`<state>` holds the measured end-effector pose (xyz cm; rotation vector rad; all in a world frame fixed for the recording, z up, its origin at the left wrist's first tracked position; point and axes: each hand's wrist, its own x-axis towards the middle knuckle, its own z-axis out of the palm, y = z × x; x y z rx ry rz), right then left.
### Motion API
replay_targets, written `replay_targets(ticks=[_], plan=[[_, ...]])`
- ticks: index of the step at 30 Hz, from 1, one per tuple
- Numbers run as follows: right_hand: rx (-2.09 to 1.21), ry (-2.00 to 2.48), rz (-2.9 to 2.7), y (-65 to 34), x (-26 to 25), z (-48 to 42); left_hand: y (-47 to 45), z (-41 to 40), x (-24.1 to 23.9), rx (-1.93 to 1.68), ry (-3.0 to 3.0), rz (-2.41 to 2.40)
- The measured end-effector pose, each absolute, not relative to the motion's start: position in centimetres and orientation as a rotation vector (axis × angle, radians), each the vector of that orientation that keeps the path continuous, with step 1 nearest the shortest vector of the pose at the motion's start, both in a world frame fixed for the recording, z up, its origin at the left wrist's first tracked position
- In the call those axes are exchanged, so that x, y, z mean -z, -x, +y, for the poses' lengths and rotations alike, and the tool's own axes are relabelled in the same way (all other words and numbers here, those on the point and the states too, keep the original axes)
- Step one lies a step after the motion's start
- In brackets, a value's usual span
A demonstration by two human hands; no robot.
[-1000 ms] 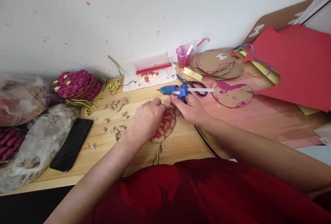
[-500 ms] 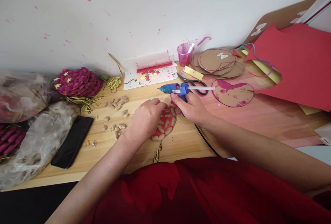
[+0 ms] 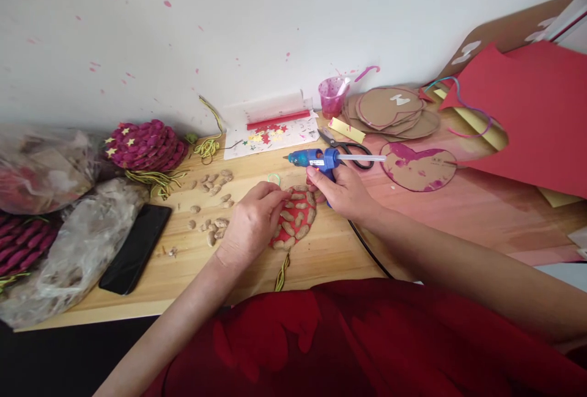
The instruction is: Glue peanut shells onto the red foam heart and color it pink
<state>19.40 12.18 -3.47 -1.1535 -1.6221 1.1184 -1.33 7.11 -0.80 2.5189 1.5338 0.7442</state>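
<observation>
In the head view, my right hand [image 3: 346,192] is wrapped round a blue hot glue gun [image 3: 316,159]. A white glue stick [image 3: 360,157] juts from its back, and its nozzle points left. My left hand [image 3: 257,219] is closed in a pinch at the left edge of a red disc [image 3: 299,233] covered with peanuts. Whatever the fingertips pinch is hidden. A green cord loop [image 3: 274,178] shows at the disc's top and a yellow-green tassel [image 3: 281,273] hangs below it. Loose peanuts [image 3: 214,184] lie left of this hand.
Along the wall stand a pink-stained cup [image 3: 332,102], stacked cardboard shapes [image 3: 389,106] and a white sheet [image 3: 238,147] with stars. Black scissors [image 3: 362,161] lie behind the glue gun. A phone [image 3: 135,250] and plastic bags [image 3: 85,256] are at left, red card [image 3: 541,97] at right.
My left hand has drawn back slightly towards me, showing more of the green loop and the disc's upper peanuts. My right hand still holds the glue gun. The view has shifted slightly.
</observation>
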Motion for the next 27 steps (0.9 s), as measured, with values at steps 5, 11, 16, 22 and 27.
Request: replay_targets(ticks=[5,11,16,22,27], plan=[[-1.107,1.170,-1.624,-19.4,3.2,12.1,1.3,7.9,0.8,-0.721,-2.537,1.529],[-1.105,1.148,-1.642,-19.3,2.9,12.1,1.3,8.7,0.5,-0.645,-2.528,1.545],[-1.043,1.113,-1.661,-19.3,2.9,12.2,0.9,9.0,0.8,-0.626,-2.530,1.520],[-1.010,1.076,-1.668,-19.3,3.0,12.3,0.8,9.1,1.2,-0.665,-2.557,1.501],[-1.011,1.078,-1.671,-19.3,2.9,12.3,0.7,9.0,1.2,-0.637,-2.600,1.515]])
